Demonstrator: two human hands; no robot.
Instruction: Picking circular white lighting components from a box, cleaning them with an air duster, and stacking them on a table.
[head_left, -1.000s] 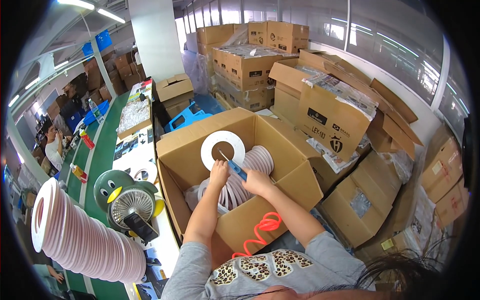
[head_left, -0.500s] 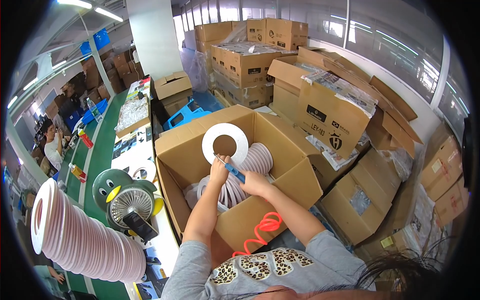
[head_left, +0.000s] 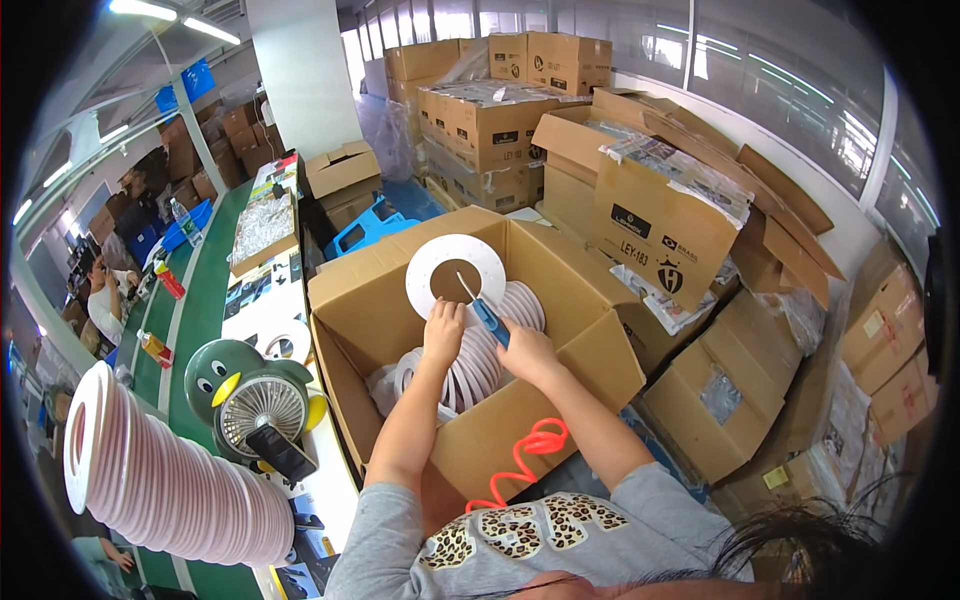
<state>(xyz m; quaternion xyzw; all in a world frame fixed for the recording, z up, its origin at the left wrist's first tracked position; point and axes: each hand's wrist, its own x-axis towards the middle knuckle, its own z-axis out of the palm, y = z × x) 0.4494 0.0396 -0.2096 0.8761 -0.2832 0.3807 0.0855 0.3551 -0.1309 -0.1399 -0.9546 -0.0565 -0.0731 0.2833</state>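
A flat white ring (head_left: pixel 420 268) with a wide round hole stands tilted inside the open cardboard box (head_left: pixel 365 290). At its lower edge, my left hand (head_left: pixel 443 328) has its fingers curled on the rim. My right hand (head_left: pixel 525 352) grips a blue-handled tool (head_left: pixel 490 322) with a thin metal tip, which points up across the ring's hole. A red coiled hose (head_left: pixel 535 447) hangs below my right forearm; where it joins the tool is hidden. Under my hands, more white rings (head_left: pixel 522 308) lie in rows in the box.
A tall leaning stack of white rings (head_left: pixel 180 475) stands left, beside a green penguin-shaped fan (head_left: pixel 245 395) and a phone (head_left: pixel 280 452). A green conveyor (head_left: pixel 215 260) runs along the left. Cardboard boxes (head_left: pixel 665 225) crowd the right and back. A person (head_left: pixel 105 300) sits beyond the conveyor.
The tool's tip has moved up and away from my left fingers, over the ring's hole. My right hand has shifted slightly right. The ring has turned a little.
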